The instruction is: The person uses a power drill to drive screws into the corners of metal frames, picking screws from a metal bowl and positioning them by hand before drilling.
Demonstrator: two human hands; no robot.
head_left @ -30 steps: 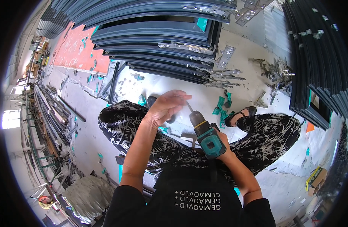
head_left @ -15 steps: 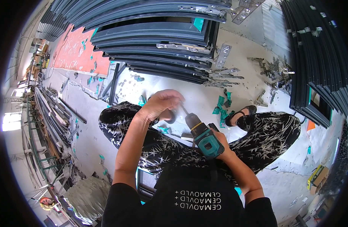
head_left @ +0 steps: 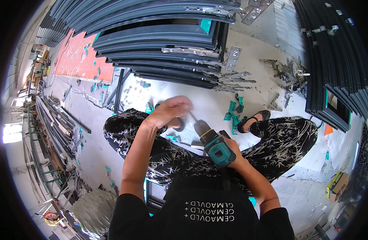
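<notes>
My right hand (head_left: 233, 151) grips a teal and black cordless drill (head_left: 216, 146), its body tilted up and to the left. From its chuck a long thin bit (head_left: 192, 116) points toward my left hand (head_left: 170, 111). The fingers of that hand are bent together right at the tip of the bit. Whatever they pinch is too small or too blurred to make out. Both hands are above the pale floor between my knees, in front of the stacked dark frames (head_left: 160, 64).
More dark frames (head_left: 336, 60) stand at the right. Metal hinge-like hardware (head_left: 290, 76) lies heaped beside them. Green tape scraps (head_left: 233, 116) litter the floor near my foot. Long profiles (head_left: 58, 128) are piled at the left, and a cardboard box (head_left: 338, 186) sits at the lower right.
The view has shifted slightly. The drill and my right hand have moved a little left; my left fingers stay bent at the bit's tip.
</notes>
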